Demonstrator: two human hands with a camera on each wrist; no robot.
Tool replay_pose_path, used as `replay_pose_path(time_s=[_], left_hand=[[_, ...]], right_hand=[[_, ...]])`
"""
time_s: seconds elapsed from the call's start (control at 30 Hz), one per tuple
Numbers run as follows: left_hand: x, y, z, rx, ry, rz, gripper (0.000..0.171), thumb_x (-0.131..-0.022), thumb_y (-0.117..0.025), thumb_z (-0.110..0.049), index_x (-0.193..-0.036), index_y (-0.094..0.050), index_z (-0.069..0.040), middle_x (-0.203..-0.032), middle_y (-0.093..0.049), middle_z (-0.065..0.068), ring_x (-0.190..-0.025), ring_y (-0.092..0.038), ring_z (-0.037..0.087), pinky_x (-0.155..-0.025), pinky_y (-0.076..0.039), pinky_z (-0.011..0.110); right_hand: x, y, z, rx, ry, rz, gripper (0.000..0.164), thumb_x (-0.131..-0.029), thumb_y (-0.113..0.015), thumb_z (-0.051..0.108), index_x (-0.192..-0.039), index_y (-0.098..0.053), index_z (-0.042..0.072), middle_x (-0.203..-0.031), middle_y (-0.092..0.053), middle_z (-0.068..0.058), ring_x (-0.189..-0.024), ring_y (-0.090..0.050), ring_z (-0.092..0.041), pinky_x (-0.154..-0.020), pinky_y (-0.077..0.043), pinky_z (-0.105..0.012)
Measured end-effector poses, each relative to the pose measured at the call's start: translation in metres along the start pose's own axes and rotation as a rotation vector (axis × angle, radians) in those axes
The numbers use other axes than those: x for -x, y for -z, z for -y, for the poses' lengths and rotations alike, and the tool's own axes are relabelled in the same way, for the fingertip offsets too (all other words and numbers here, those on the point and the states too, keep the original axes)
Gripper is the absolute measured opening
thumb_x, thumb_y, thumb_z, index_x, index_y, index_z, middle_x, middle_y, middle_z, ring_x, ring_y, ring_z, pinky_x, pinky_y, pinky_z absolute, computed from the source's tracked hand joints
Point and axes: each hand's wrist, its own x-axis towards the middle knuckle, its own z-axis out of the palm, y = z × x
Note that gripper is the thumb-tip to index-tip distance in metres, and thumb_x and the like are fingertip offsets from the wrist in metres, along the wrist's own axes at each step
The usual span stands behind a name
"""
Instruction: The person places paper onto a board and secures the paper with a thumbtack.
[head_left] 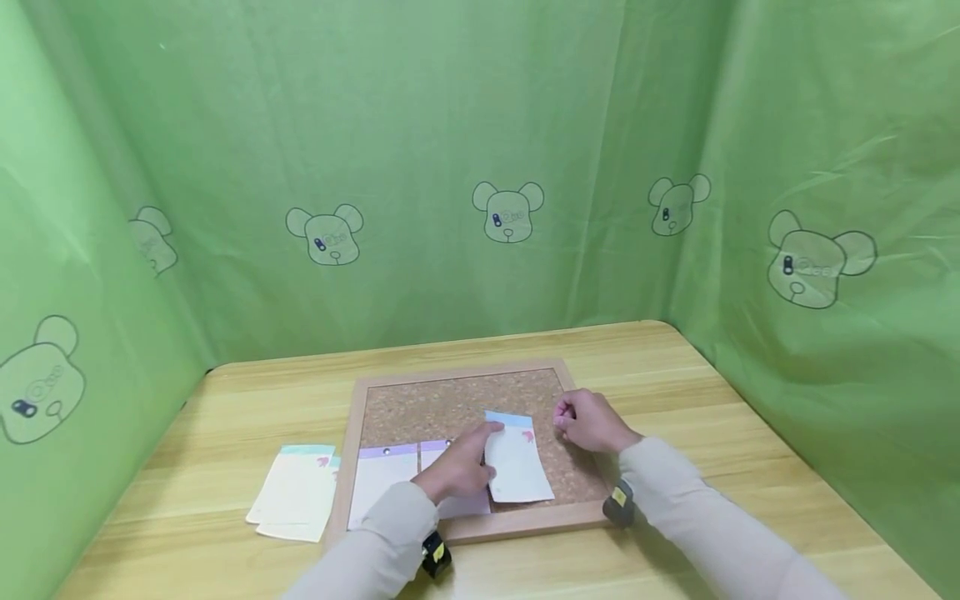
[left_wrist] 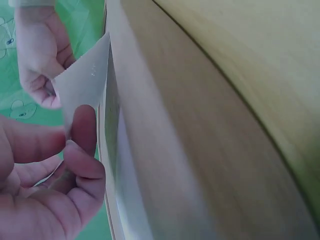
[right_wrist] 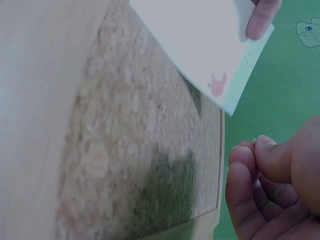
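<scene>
My left hand [head_left: 467, 465] pinches the left edge of a white note sheet [head_left: 517, 467] with a blue top strip and a pink rabbit print. The sheet is tilted and partly raised over the cork board [head_left: 442, 408], as the left wrist view shows. Right of the sheet, my right hand [head_left: 588, 421] hovers with thumb and index fingertip together. A tiny pin-like piece [right_wrist: 255, 140] peeks out between those fingertips; most of it is hidden. Two purple-topped note sheets [head_left: 384, 483] lie on the board's lower left, each with a round silver tack [head_left: 386, 451] at its top.
Left of the board, overlapping note sheets [head_left: 294, 492] with green-blue top strips lie on the wooden table [head_left: 225, 417]. A raised wooden frame [head_left: 532, 518] edges the cork. Green curtains [head_left: 420, 150] with bear-head prints stand behind and on both sides.
</scene>
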Motion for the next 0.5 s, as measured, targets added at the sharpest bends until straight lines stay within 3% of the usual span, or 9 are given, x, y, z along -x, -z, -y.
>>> replay_pose_path(time_s=[0.33,0.5], left_hand=[[-0.006,-0.012,-0.009,-0.162,-0.005,0.007,0.077,-0.074,-0.08,-0.001,-0.141,-0.041,0.001,-0.14,-0.045,0.018,-0.128,-0.045,0.031,-0.11,-0.035,0.038],[-0.005,-0.014,-0.012,-0.253,0.007,0.034,0.083,-0.072,-0.085,-0.009,-0.142,-0.04,0.002,-0.139,-0.044,0.017,-0.128,-0.045,0.03,-0.109,-0.035,0.036]], right_hand=[[-0.005,-0.009,0.007,-0.009,-0.007,0.017,0.015,-0.089,-0.061,-0.003,-0.076,-0.06,0.005,-0.064,-0.055,-0.002,-0.059,-0.055,-0.014,-0.052,-0.046,-0.026],[-0.006,-0.014,0.007,0.011,0.001,0.007,0.017,-0.085,-0.061,-0.006,-0.073,-0.06,0.006,-0.064,-0.055,0.0,-0.06,-0.052,-0.014,-0.053,-0.045,-0.026]])
